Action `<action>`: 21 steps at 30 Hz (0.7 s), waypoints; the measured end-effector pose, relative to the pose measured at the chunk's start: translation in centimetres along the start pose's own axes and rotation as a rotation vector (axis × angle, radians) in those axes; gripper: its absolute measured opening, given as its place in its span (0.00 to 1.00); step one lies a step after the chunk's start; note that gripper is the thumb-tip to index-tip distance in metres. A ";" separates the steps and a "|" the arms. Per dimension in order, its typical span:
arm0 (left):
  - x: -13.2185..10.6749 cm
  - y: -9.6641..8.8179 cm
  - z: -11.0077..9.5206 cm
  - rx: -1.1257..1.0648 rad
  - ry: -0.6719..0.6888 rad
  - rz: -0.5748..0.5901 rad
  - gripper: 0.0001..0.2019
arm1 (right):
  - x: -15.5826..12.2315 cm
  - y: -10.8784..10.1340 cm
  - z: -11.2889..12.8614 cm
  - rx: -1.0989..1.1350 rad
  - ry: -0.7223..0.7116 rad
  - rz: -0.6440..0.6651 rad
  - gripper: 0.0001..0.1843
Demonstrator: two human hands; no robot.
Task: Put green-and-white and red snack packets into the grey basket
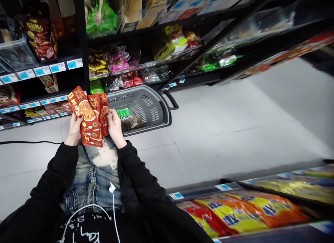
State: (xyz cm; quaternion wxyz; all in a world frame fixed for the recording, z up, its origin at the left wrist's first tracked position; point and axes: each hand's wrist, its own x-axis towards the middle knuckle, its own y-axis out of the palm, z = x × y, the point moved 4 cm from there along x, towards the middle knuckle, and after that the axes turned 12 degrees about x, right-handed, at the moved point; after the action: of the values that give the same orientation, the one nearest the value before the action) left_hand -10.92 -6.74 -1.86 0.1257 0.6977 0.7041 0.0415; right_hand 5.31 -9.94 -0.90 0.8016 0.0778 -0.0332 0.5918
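Several flat red snack packets (88, 112) with a pictured bowl of food are fanned out between my hands above my knees. My left hand (74, 130) is closed on the left edge of the stack, thumb on the front packet. At the right edge, my right hand (115, 127) pinches the packets at the back. A grey shopping basket (158, 110) stands on the floor just beyond my right hand. Inside it lie a green packet (123, 112) and some brown packaged goods (132, 122), partly hidden by the hand.
Dark shelves with blue-and-white price tags (57, 67) run along the far side, holding bagged snacks (120, 58). A lower shelf at bottom right carries large orange and yellow bags (235, 211). Grey floor tiles (221, 131) lie between. A black cable (28, 142) crosses at left.
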 end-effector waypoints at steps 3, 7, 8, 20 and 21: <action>0.3 -0.4 0.1 -0.002 0.017 0.016 0.24 | 0.2 1.0 -0.4 0.014 0.067 0.165 0.13; 0.3 -0.3 0.1 0.015 0.020 0.003 0.23 | 0.3 0.2 0.7 -0.073 0.041 0.097 0.17; 0.3 -0.1 0.1 0.031 0.017 0.000 0.23 | 0.2 -0.1 1.2 -0.067 0.013 0.058 0.17; 0.1 0.6 0.0 0.227 0.167 0.004 0.29 | -1.4 0.3 4.5 -0.292 -0.059 -0.025 0.13; 0.1 0.6 0.0 0.244 0.182 0.012 0.29 | -1.4 0.2 4.5 -0.276 -0.061 -0.027 0.13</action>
State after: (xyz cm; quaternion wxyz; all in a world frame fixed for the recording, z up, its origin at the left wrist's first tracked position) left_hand -10.31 -6.63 -1.74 -0.0247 0.7054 0.7081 0.0193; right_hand 4.85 -11.93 3.30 0.8113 -0.0145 -0.1375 0.5681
